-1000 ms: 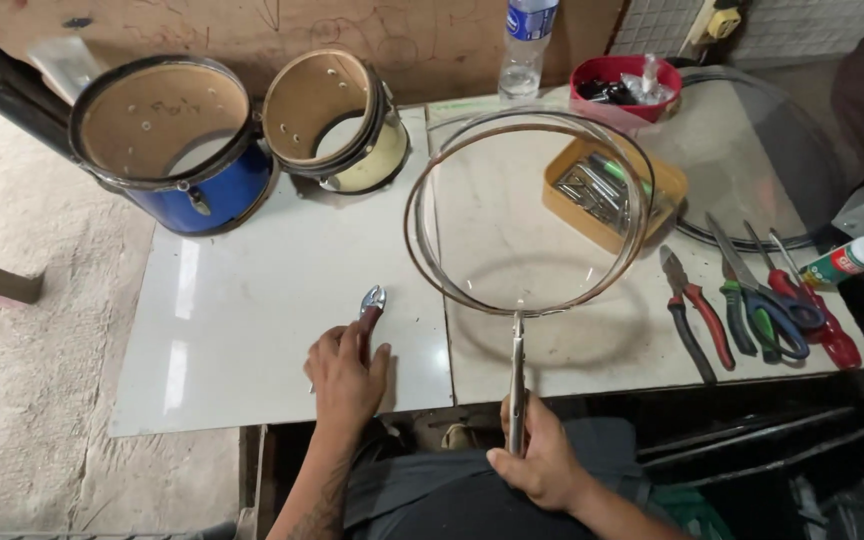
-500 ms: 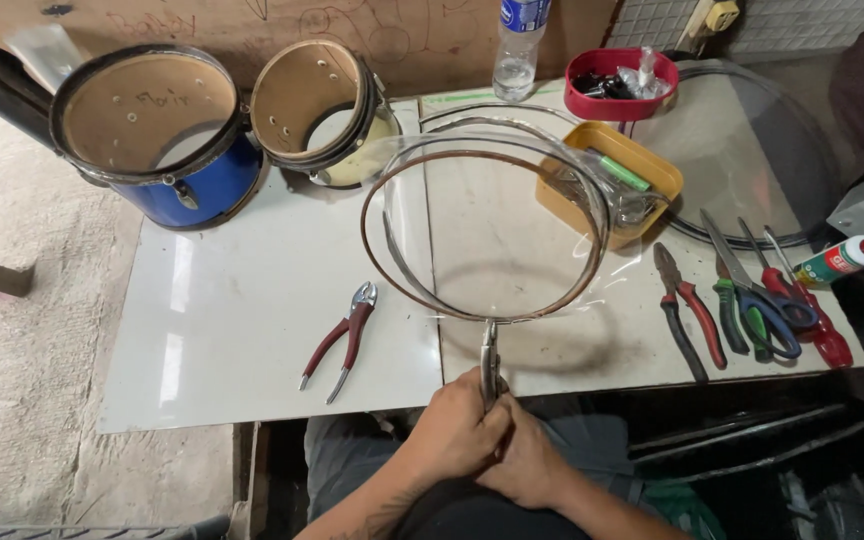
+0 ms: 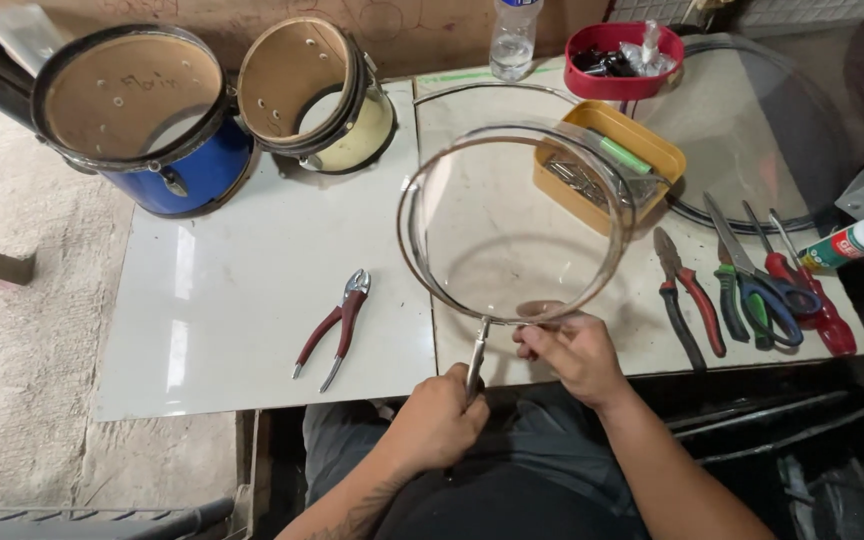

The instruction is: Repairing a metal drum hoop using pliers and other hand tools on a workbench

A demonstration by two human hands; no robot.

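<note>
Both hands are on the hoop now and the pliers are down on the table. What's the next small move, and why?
Probably steady the metal hoop and work the joint at its near edge. The left hand grips the metal stem below it; the right hand pinches the rim there. The red-handled pliers lie within left-hand reach.

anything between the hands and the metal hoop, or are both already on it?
Nothing visible in the way. The left hand grips the straight metal stem below the hoop, and the right hand fingers touch the hoop's lower rim. The red-handled pliers lie apart on the white tabletop.

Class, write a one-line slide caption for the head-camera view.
Left hand and right hand hold a clear-skinned metal hoop above the white table.
</note>
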